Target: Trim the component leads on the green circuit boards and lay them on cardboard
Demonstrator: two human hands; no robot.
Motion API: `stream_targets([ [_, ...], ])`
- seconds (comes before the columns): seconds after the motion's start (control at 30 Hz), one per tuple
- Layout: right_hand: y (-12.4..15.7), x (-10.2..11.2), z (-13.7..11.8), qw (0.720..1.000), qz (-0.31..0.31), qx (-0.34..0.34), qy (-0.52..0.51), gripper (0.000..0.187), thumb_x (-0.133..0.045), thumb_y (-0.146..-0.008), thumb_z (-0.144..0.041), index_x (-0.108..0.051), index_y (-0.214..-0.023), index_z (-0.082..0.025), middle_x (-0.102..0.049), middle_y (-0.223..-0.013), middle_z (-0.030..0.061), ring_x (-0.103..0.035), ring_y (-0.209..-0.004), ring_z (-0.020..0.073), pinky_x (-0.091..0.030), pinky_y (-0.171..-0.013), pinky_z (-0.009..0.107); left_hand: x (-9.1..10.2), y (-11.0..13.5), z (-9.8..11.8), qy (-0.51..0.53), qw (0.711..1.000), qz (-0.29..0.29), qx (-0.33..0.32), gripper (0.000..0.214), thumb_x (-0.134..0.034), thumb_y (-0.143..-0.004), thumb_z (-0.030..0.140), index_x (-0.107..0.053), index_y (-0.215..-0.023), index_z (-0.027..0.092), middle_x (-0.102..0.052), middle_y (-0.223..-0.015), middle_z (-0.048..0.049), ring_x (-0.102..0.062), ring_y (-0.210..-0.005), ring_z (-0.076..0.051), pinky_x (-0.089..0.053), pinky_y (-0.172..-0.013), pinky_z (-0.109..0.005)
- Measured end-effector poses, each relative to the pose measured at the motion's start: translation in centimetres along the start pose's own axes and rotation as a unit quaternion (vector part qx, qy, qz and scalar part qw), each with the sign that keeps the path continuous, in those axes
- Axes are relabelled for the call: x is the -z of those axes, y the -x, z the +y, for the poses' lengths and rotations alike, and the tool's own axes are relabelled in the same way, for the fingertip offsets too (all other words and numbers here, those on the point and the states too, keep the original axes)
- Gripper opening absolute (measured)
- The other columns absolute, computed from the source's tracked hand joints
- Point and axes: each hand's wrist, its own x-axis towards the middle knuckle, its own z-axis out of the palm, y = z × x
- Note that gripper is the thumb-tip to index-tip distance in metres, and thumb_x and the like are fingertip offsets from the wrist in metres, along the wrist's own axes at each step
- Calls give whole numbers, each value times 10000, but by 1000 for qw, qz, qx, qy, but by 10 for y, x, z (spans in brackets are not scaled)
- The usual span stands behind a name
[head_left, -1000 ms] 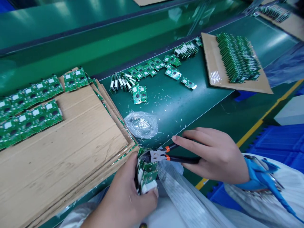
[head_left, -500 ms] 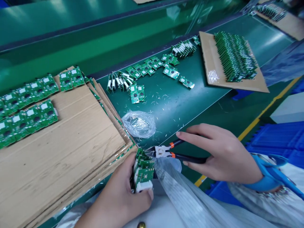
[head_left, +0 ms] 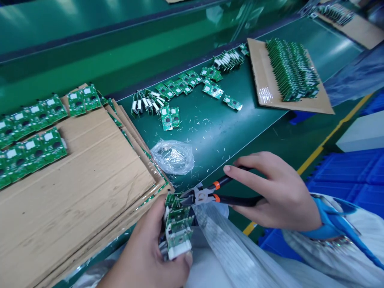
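Observation:
A small stack of green circuit boards (head_left: 179,227) with white parts is gripped in my left hand (head_left: 150,246), thumb at the near end and fingers along the left side. My right hand (head_left: 274,194) is closed around the black handles of diagonal cutters (head_left: 204,195) with orange bands. The cutter jaws point left and reach the pins at the far end of the held boards. Just beyond, a clear plastic bag (head_left: 173,157) with thin metal clippings inside lies on the green bench (head_left: 228,124).
Layered cardboard sheets (head_left: 102,160) on the left carry rows of circuit boards (head_left: 33,154). More loose boards (head_left: 180,84) lie along the bench's back. A tilted cardboard sheet (head_left: 265,94) holds dense upright rows of boards (head_left: 291,70). Blue crates (head_left: 348,176) stand at right, below bench level.
The held boards have tipped, showing more of their pins and faces, and shifted slightly down. The cutter jaws now sit over the far board's pins. The whole view has drifted slightly.

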Motion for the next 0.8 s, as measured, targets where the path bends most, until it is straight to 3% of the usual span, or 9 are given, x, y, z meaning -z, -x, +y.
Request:
stream_targets([
  [0.3, -5, -5, -3, 999, 22, -2, 39, 422, -654, -724, -275, -539, -1119, -179, -579, -894, 118, -556, -750, 245, -457, -619, 398, 3, -2, 1, 12, 999, -9, 43, 553, -629, -549, 136, -578, -1091, 233, -620, -838, 12, -601, -736, -149, -496, -628, -209],
  [0.5, -7, -6, -6, 999, 8, -11, 42, 419, -643, -729, -280, -546, -1128, -198, -587, -903, 125, -564, -749, 258, -457, -618, 409, 5, -5, 0, 28, 998, -32, 41, 512, -615, -560, 121, -571, -1059, 227, -620, -838, 13, -591, -713, -142, -485, -618, -207],
  [0.8, -10, -11, -8, 999, 20, -7, 47, 383, -644, -743, -318, -585, -1094, -178, -602, -891, 126, -571, -740, 249, -456, -613, 399, 1, -5, 2, 36, 999, -13, 30, 469, -595, -577, 125, -556, -1032, 233, -601, -810, 44, -567, -689, -118, -468, -619, -191],
])
